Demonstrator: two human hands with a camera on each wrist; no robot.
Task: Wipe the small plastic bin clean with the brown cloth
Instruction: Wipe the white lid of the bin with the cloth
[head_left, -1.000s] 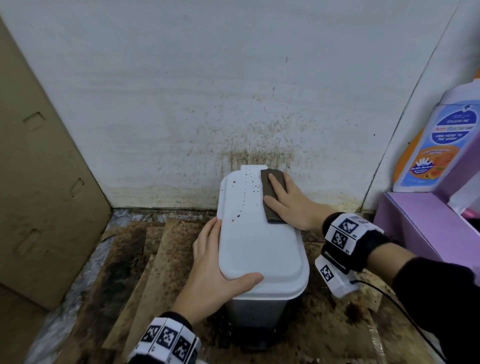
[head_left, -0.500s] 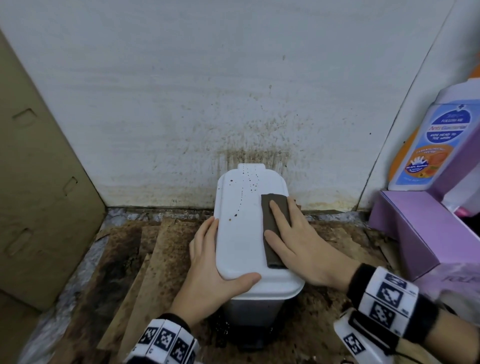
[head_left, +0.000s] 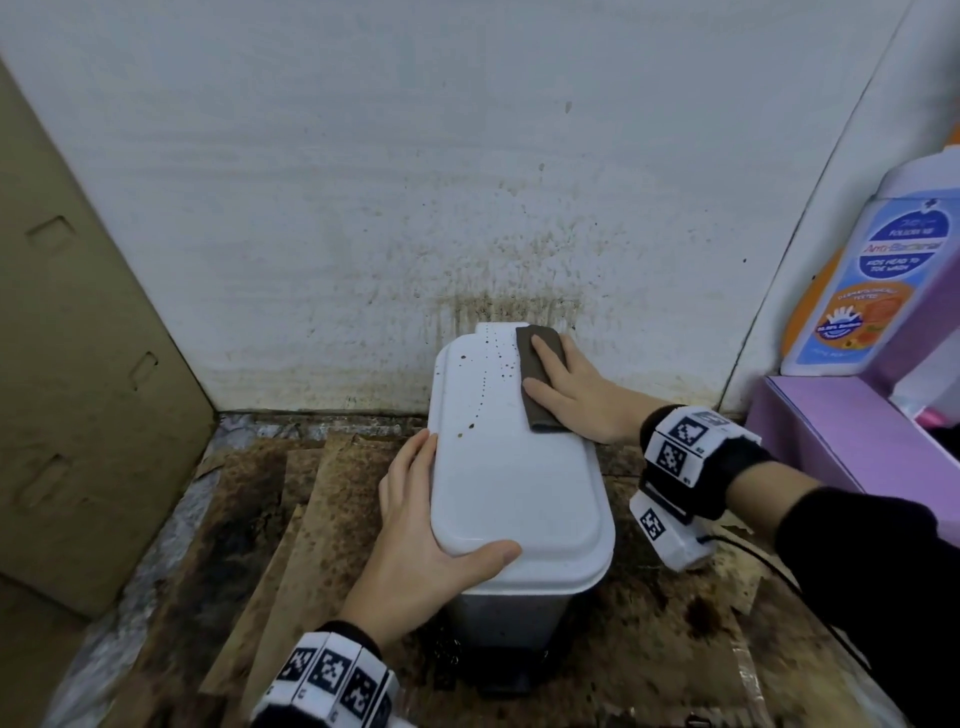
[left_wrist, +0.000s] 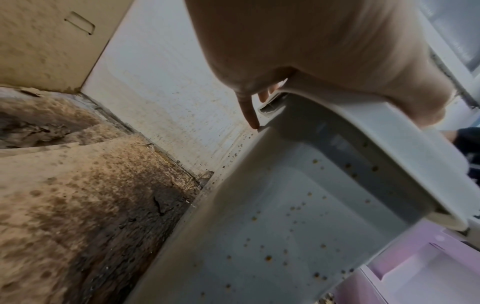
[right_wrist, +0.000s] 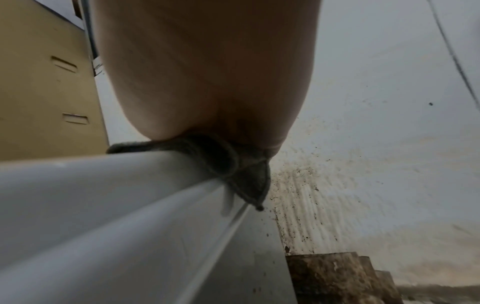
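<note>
The small white plastic bin (head_left: 511, 488) stands on the floor against the wall, lid down, with brown specks on the far left of the lid. My right hand (head_left: 571, 389) lies flat on the folded brown cloth (head_left: 535, 387) and presses it onto the far right of the lid. My left hand (head_left: 410, 535) grips the lid's near left edge, thumb on top and fingers along the side. The left wrist view shows the speckled bin wall (left_wrist: 285, 216) below my left hand (left_wrist: 311, 51). In the right wrist view, the cloth (right_wrist: 244, 170) hangs over the lid's edge (right_wrist: 103, 195).
A tall cardboard box (head_left: 78, 364) stands at the left. Behind the bin, the white wall (head_left: 493, 234) is splattered brown. Stained cardboard sheets (head_left: 311, 519) cover the floor. A purple box (head_left: 841, 441) and a blue-labelled bottle (head_left: 872, 291) sit at the right.
My right hand drew the cloth toward me along the lid's right side, then pushed it back to the far end. The left hand has kept its grip.
</note>
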